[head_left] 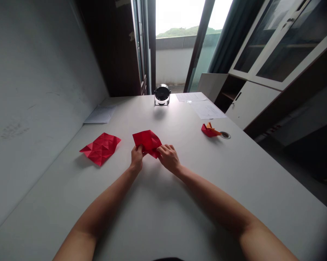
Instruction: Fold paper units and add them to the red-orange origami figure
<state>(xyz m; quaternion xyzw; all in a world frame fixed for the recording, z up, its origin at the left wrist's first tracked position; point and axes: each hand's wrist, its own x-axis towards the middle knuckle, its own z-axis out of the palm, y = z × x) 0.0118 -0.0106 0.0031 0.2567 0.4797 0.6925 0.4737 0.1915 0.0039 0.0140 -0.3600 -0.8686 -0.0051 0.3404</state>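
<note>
Both my hands hold a sheet of red origami paper [148, 140] in front of me, a little above the white table. My left hand [137, 156] pinches its lower left edge, thumb on top. At the lower right corner, my right hand [169, 156] grips the sheet with curled fingers. Creases run across the right part of the paper. To the left lies another red sheet [101, 148], unfolded and full of crease lines. Over on the right sits a folded red and orange paper boat [211, 131].
A small round black fan or lamp on a silver stand [162, 95] stands at the table's far end. White papers [207, 108] lie at the back right, more papers [99, 114] at the back left. A round cable hole [225, 135] is beside the boat. A wall borders the left.
</note>
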